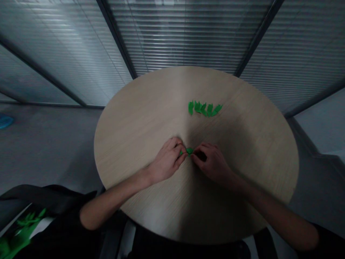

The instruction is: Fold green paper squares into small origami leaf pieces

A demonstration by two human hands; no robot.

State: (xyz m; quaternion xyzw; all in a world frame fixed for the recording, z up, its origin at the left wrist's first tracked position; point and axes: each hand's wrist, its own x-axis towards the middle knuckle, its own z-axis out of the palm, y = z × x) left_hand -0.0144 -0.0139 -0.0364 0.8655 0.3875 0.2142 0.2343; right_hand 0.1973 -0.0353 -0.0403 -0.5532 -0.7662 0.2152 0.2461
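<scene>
On the round wooden table, my left hand and my right hand meet at the middle. Both pinch one small green folded paper piece between their fingertips, and most of it is hidden by the fingers. Farther back on the table lies a short row of several green folded paper pieces, apart from both hands.
Glass walls with closed blinds stand behind the table. Grey floor lies to the left, with a blue object at the far left edge. Something green rests on a dark surface at the lower left corner.
</scene>
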